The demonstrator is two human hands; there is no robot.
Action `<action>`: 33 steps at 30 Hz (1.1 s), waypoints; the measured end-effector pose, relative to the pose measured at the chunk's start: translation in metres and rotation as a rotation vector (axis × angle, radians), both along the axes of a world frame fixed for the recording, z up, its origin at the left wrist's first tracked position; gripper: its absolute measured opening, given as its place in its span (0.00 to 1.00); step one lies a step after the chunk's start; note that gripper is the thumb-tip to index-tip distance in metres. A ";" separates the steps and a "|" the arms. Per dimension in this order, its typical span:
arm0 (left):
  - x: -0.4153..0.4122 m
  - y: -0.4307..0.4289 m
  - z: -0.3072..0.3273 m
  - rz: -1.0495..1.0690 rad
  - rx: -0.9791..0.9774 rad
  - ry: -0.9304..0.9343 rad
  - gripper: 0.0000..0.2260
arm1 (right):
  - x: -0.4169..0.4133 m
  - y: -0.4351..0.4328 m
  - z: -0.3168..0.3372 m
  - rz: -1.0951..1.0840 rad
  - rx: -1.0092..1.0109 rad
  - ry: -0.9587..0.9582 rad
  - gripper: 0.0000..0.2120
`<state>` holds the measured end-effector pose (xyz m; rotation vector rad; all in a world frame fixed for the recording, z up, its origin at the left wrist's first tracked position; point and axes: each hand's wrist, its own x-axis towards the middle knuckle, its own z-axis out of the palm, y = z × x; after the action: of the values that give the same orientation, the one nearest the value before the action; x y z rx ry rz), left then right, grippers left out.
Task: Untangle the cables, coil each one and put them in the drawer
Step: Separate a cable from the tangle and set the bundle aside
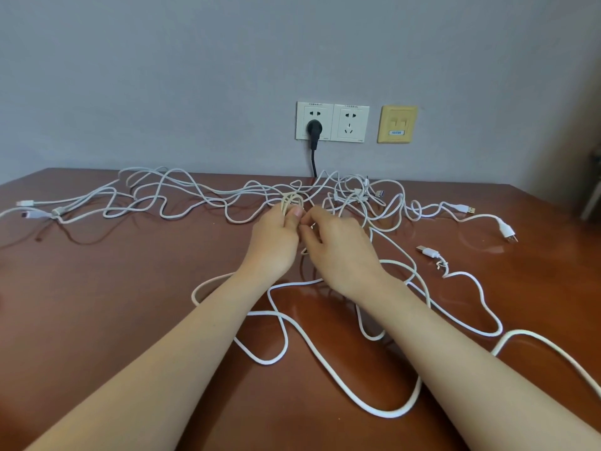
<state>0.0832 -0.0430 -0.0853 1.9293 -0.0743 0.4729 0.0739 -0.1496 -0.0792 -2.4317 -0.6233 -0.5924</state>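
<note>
Glossy brown wooden table (113,304): a loose tangle of thin white cables (201,198) is spread across its far half, with USB plugs at the ends. The left hand (276,242) grips a small cream-white cable coil (291,201) mid-table. The right hand (335,249), fingers curled, pinches the same coil and touches the left. Thick white cable loops (390,414) lie under both forearms. Behind: a black plug (314,128) in a white wall socket and a yellow data plate (397,124).

Thin white cables (182,196) lie tangled in loose loops across the far half of the table, from left to right. At the centre a small cream coil (291,201) stands upright, gripped by the left hand (276,242). A thicker white cable (325,356) snakes nearer, and USB plugs (426,251) lie loose at right.
</note>
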 end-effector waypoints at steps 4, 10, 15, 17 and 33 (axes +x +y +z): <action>-0.003 0.001 0.004 0.051 0.118 -0.040 0.09 | 0.001 0.003 0.002 -0.029 0.076 0.037 0.11; -0.004 0.003 0.007 0.085 0.331 -0.096 0.11 | 0.002 0.001 0.004 -0.115 0.171 0.135 0.14; -0.001 0.010 0.010 0.093 0.330 -0.047 0.10 | 0.003 0.001 0.003 -0.102 0.128 0.144 0.14; 0.004 0.012 0.009 0.094 0.213 -0.022 0.10 | 0.003 0.001 0.004 -0.092 0.088 0.128 0.10; 0.009 0.035 0.030 -0.137 -1.214 0.168 0.16 | 0.000 -0.001 0.009 -0.061 0.135 0.251 0.22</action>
<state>0.0924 -0.0082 -0.0556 0.7534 0.1615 0.1668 0.0742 -0.1507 -0.0697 -2.3545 -0.3937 -0.3333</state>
